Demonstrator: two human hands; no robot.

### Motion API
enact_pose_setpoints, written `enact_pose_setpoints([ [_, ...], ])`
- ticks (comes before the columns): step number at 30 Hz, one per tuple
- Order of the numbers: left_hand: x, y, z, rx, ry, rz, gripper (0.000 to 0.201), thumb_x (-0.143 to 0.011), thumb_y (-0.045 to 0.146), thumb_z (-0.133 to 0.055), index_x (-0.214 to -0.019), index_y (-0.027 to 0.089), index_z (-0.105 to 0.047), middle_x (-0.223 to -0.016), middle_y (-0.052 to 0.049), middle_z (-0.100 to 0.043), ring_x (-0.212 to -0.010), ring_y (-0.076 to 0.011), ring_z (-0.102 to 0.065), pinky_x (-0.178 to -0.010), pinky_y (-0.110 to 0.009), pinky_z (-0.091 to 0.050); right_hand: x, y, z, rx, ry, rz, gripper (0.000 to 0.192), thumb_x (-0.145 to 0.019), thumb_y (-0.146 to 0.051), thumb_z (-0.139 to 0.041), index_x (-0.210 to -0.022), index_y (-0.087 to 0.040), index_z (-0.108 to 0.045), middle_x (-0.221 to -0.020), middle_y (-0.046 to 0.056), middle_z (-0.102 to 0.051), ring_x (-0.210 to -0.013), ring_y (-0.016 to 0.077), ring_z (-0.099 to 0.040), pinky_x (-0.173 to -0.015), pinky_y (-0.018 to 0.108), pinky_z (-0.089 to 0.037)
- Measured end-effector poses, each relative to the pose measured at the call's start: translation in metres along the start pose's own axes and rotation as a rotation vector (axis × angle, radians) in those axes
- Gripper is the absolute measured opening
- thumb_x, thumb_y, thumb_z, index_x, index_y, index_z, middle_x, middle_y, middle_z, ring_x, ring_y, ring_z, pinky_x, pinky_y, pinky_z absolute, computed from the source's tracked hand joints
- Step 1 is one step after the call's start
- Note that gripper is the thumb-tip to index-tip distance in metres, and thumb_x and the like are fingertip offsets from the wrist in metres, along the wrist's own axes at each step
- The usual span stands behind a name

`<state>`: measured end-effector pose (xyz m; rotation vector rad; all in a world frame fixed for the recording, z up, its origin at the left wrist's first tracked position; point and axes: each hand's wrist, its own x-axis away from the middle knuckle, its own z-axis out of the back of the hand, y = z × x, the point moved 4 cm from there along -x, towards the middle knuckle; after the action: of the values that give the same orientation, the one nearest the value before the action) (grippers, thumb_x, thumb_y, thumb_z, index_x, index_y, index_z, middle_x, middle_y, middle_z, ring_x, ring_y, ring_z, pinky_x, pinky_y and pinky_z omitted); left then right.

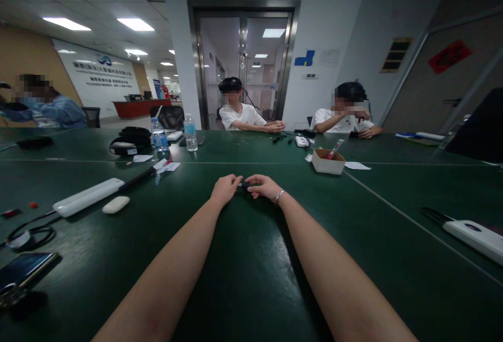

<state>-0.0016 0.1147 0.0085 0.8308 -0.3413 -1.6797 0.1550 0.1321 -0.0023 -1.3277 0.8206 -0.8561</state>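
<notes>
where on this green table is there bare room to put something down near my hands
Bare green table lies between your forearms, and right of the right hand up to the cardboard box. Left of the left hand is crowded: white power strip, white case, cables, phone.

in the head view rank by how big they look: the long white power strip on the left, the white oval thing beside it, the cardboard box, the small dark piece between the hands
1. long white power strip
2. cardboard box, though it sits farther from the camera, so its true size is unsure
3. white oval thing
4. small dark piece, mostly hidden between the left hand and right hand
</notes>
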Motion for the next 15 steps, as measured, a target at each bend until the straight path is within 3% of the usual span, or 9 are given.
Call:
enact_pose_setpoints([
  [4,0.003,0.005,0.004,-0.088,-0.015,0.027,0.053,-0.083,0.056,-0.028,-0.06,0.018,-0.057,-0.055,-0.002,-0.058,-0.053,-0.0151,-0.053,-0.054,-0.025,-0.033,0.0,0.0,-0.003,0.014,-0.032,-0.014,0.031,-0.068,0.004,-0.063,-0.093,-0.012,-0.058,-0.078,0.001,-0.06,-0.048,0.0053,-0.058,-0.045,0.015,-0.053],
  [8,0.004,0.003,0.005,-0.031,-0.024,0.104,0.054,-0.084,0.054,-0.025,-0.065,0.018,-0.061,-0.058,-0.003,-0.06,-0.056,-0.0158,-0.055,-0.056,-0.026,-0.037,-0.001,0.001,-0.002,0.003,0.005,-0.019,0.03,-0.068,0.005,-0.062,-0.092,-0.012,-0.057,-0.079,0.002,-0.06,-0.047,0.0057,-0.059,-0.045,0.015,-0.054],
  [15,-0.002,-0.002,-0.007,0.264,-0.037,-0.013,0.023,-0.08,0.027,-0.043,-0.096,0.021,-0.058,-0.073,0.0,-0.063,-0.066,-0.0123,-0.058,-0.063,-0.023,-0.042,-0.002,0.006,0.003,-0.136,0.14,-0.048,0.023,-0.073,0.003,-0.061,-0.09,-0.011,-0.055,-0.071,0.002,-0.061,-0.052,0.0102,-0.063,-0.05,0.02,-0.058],
])
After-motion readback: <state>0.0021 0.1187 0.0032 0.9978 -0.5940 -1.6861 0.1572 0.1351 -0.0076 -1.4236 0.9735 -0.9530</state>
